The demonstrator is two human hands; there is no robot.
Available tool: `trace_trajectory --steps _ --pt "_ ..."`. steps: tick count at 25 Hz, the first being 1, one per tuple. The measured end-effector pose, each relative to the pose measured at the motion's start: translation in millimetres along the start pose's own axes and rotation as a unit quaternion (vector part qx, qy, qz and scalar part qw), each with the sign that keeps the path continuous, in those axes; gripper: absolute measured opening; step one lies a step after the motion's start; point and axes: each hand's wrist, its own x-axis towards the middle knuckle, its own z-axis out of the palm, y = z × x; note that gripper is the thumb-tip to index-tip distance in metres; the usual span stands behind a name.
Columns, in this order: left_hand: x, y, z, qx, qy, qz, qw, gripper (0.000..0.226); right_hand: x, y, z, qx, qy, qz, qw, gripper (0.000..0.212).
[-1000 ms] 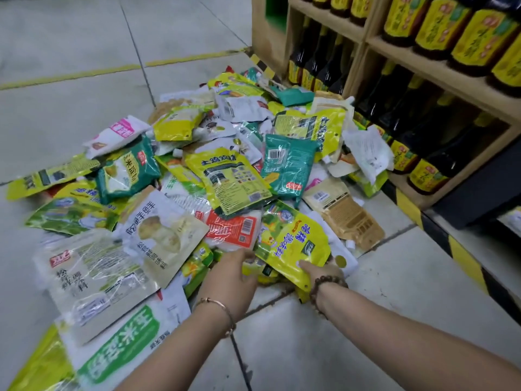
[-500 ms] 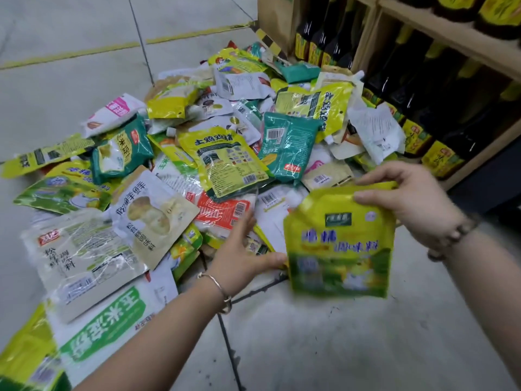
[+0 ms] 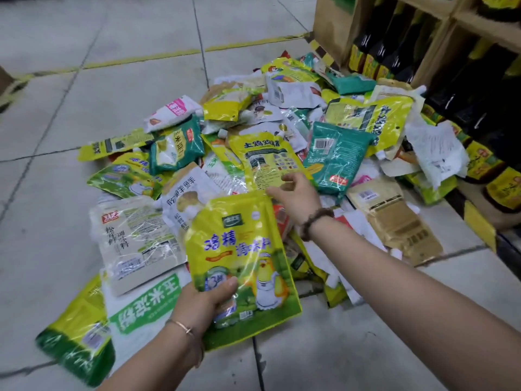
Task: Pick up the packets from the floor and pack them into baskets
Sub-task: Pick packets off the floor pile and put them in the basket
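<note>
A yellow packet (image 3: 239,249) is held up above the pile (image 3: 335,159) of packets spread over the tiled floor (image 3: 112,80). Its lower left part is gripped by the left hand (image 3: 203,300), the thumb (image 3: 225,286) pressed on the front and the fingers hidden behind. The right hand (image 3: 296,196) is seen at the packet's top right corner with fingers loosely curled. Whether the corner is pinched or only touched cannot be told. Right of the pile, dark bottles (image 3: 375,52) are ranged in a wooden shelf (image 3: 332,29).
</note>
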Motion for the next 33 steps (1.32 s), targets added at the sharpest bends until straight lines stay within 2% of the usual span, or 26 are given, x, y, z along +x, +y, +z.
trace_trajectory --steps 1,3,5,6,12,14,17,19,22,25,30,32,33 --pt "-0.4 -0.3 -10.5 -0.010 0.019 -0.004 1.000 0.016 7.1 4.4 13.3 -0.112 -0.007 -0.009 0.994 0.050" --pt "-2.2 -0.9 -28.7 -0.019 0.048 -0.011 0.999 0.019 11.3 16.0 38.0 -0.331 -0.006 -0.063 0.942 0.058" --pt "-3.9 -2.5 -38.9 -0.019 0.068 -0.007 0.997 0.017 6.3 28.0 50.7 -0.455 0.005 -0.113 0.884 0.059" --pt "-3.6 -3.8 -43.4 -0.019 0.077 -0.004 0.997 0.015 3.9 32.6 52.6 -0.475 0.007 -0.121 0.872 0.060" --pt "2.4 -7.8 -51.6 0.004 0.099 -0.002 0.995 0.011 -31.1 61.7 30.4 -0.497 -0.014 -0.102 0.862 0.065" --pt "5.3 -10.4 -54.1 0.007 0.099 -0.003 0.995 0.014 -44.4 72.1 23.0 -0.497 -0.023 -0.063 0.865 0.071" --pt "8.7 -14.7 -54.3 0.003 0.092 -0.013 0.996 0.013 -46.2 70.6 16.6 -0.450 -0.025 0.016 0.893 0.087" --pt "11.0 -16.5 -55.2 0.000 0.095 -0.016 0.995 0.014 -41.8 62.8 15.7 -0.453 -0.037 0.043 0.889 0.088" --pt "13.8 -14.1 -55.7 -0.010 0.092 -0.012 0.996 0.014 -38.0 52.5 15.5 -0.455 -0.034 0.057 0.888 0.079" --pt "14.5 -9.2 -57.8 -0.014 0.091 0.005 0.996 0.012 -40.6 45.0 12.2 -0.451 -0.039 0.068 0.889 0.058" --pt "15.3 -7.8 -54.2 -0.030 0.051 0.014 0.998 0.013 -64.6 25.4 -28.0 -0.532 -0.009 0.017 0.847 0.019" --pt "15.8 -9.4 -43.9 -0.040 0.027 0.009 0.999 0.017 -79.4 14.3 -54.7 -0.498 0.003 0.031 0.867 0.019" --pt "15.5 -9.6 -38.2 -0.046 0.011 0.003 0.999 0.022 -87.1 11.9 -67.0 -0.448 0.011 0.040 0.893 0.025"
